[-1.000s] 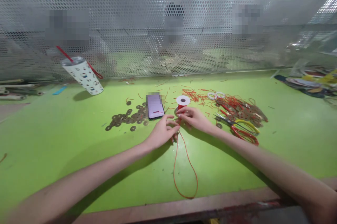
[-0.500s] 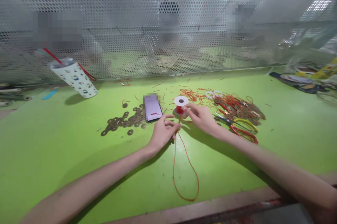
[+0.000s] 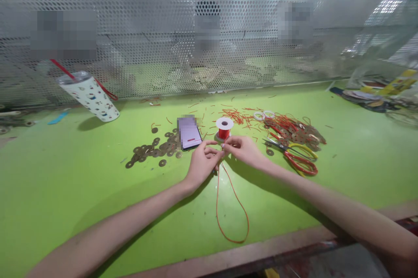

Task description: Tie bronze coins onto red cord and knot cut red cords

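Observation:
A thin red cord (image 3: 248,221) hangs in a long loop toward the table's front edge. Its upper end is pinched in the fingertips of my left hand (image 3: 203,162). Close beside them, my right hand (image 3: 243,150) also pinches the cord, thumb and forefinger together; the fingers hide the exact spot. Just behind both hands stands a white spool (image 3: 224,123) wound with red cord. To the left of it lies a phone (image 3: 190,134) with a lit screen. Coins with holes (image 3: 156,153) are scattered left of the phone.
Scissors with red and yellow handles (image 3: 295,156) lie to the right, before a pile of red cords and holed coins (image 3: 294,132). White rings (image 3: 264,115) lie behind. A patterned tumbler (image 3: 93,97) with a straw stands at left. A perforated metal screen (image 3: 156,51) closes off the back.
My right hand has come down from the spool's side to the fingertips of my left hand. The left hand has stayed nearly in place, and the cord loop has shifted slightly.

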Tool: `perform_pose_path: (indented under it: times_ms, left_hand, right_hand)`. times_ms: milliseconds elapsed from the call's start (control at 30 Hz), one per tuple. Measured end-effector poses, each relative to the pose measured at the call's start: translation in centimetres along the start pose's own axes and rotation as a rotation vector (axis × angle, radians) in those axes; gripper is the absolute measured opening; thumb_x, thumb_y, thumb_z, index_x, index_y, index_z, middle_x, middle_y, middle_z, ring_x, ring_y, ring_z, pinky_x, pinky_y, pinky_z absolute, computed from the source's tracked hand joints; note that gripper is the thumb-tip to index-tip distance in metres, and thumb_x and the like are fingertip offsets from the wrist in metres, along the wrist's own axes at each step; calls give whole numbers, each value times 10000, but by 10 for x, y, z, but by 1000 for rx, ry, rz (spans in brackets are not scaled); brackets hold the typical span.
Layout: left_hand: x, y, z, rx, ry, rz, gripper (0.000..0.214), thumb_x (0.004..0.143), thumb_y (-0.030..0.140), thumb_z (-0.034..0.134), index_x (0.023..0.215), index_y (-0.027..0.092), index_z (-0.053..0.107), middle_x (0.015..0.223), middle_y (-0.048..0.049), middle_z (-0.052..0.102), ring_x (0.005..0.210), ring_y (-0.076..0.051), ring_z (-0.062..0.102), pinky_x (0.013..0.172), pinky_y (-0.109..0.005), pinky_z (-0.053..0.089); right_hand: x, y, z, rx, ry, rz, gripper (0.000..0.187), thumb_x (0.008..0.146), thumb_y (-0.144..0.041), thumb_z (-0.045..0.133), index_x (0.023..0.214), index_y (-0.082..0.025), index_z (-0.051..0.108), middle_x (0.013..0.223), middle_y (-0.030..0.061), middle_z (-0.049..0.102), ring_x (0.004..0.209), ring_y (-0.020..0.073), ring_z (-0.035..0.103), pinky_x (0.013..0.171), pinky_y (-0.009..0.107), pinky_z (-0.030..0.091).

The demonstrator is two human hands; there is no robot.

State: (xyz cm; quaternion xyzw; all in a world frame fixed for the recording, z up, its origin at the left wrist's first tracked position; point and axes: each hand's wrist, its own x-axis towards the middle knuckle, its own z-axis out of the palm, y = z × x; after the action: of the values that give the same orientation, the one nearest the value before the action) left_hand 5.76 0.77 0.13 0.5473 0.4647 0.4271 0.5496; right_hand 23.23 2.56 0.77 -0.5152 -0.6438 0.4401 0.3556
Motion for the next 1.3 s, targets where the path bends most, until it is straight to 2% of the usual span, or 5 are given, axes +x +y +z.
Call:
perform_pose_path:
  times_ms: [633, 933, 1133, 1233, 1300]
  left_hand:
    - [1, 2, 1, -32, 19, 66, 304, 827, 314, 729, 1042, 147, 593, 786, -37, 712, 508, -101, 609, 440, -195, 468]
    - [0, 4, 0, 30, 26, 51, 255, 842, 265, 694, 1049, 151, 599, 821, -42, 722, 518, -94, 601, 471, -197, 479]
    - [0, -1, 1, 73, 18, 35, 245, 836, 296, 707, 1001, 151, 599, 801, -35, 711, 505, -104, 598, 456, -210, 472]
    - [-1, 0, -1, 150, 10, 108, 199, 873, 287, 667, 1010, 157, 602, 849, -50, 719, 600, -133, 648, 510, -229, 506]
    - [1, 4, -3, 306, 35, 258, 153, 907, 260, 624, 1027, 165, 615, 933, -68, 720, 736, -162, 676, 584, -251, 539]
  right_hand:
    - [-5, 1, 4, 254, -18, 111, 418, 741, -546, 753, 706, -142, 653, 625, 28, 648, 402, 51, 385, 389, 222, 248]
    - [0, 3, 2, 363, 29, 175, 368, 765, -513, 742, 727, -153, 679, 473, -28, 518, 389, 63, 355, 393, 230, 234]
    - [8, 8, 4, 401, 32, 190, 309, 757, -448, 763, 730, -149, 689, 534, -1, 554, 406, 56, 332, 407, 239, 158]
    - [11, 8, 4, 413, 41, 216, 276, 752, -414, 763, 722, -152, 680, 551, 1, 557, 418, 57, 328, 410, 238, 152]
    - [10, 6, 4, 407, 45, 223, 263, 752, -404, 753, 733, -155, 671, 565, 2, 566, 423, 60, 342, 410, 234, 161]
